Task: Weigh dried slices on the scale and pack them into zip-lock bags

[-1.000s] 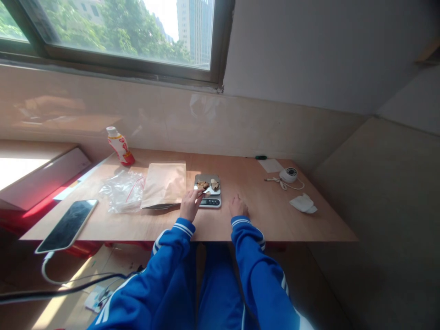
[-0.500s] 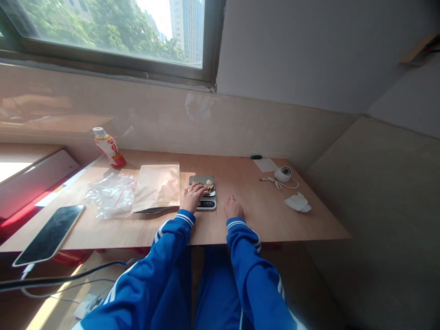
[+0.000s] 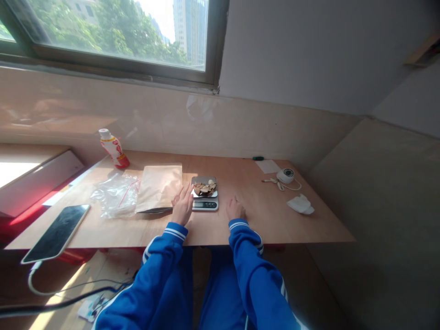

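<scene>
A small digital kitchen scale point(image 3: 212, 206) stands on the wooden table, its display facing me. Brown, flat dried pieces point(image 3: 204, 189) and a paler one lie heaped on its metal plate; their exact kind is hard to make out. My left hand point(image 3: 183, 206) is just left of the scale, fingers stretched and apart, holding nothing. Under and beside that hand is the lower right part of a brown kraft paper bag point(image 3: 160, 185) lying flat. To the right of the scale, my right hand point(image 3: 235, 209) rests on the tabletop with its fingers curled in and nothing visible in them.
Left of the paper bag lies a clear plastic zip bag point(image 3: 115, 195), with a red-and-white bottle point(image 3: 114, 150) behind it. A phone point(image 3: 57, 233) with a cable sits at the left front edge. Rightward are a white round device point(image 3: 285, 175) with a cord, crumpled tissue point(image 3: 301, 204) and paper point(image 3: 267, 166).
My left hand has drawn back leftward off the scale, uncovering the dried pieces and the display. The right hand stays in place, while the whole view has shifted slightly.
</scene>
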Demonstrator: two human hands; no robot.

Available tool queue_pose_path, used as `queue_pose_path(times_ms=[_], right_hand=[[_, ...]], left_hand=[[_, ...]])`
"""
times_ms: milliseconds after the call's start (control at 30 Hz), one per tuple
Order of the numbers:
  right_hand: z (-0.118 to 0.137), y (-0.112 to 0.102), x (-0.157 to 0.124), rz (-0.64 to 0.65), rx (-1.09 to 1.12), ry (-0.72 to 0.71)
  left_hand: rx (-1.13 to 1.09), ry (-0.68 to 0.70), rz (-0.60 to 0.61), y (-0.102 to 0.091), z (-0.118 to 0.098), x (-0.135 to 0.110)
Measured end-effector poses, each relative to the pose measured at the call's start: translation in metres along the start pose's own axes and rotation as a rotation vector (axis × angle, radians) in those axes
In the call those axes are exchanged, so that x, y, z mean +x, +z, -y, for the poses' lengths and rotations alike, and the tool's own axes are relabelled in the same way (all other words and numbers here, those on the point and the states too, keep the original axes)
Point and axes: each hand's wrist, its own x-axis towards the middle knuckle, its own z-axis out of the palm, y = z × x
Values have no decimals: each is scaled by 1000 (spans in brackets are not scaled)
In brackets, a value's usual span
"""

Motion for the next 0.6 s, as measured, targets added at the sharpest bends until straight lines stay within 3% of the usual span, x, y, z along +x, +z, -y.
queue_pose_path(times_ms=[67,167,333,600], right_hand=[[0,1,-1,-6,-3,4],[-1,1,-1,1,-8,7],[-2,0,0,6,-2,-3],[-2,2,0,-10,-7,7]], left_hand=[[-20,-32,-29,-4,14,-9],[7,21,30,-4,24,-18],[54,136,70,9,16,-13],[59,109,50,11,10,3]])
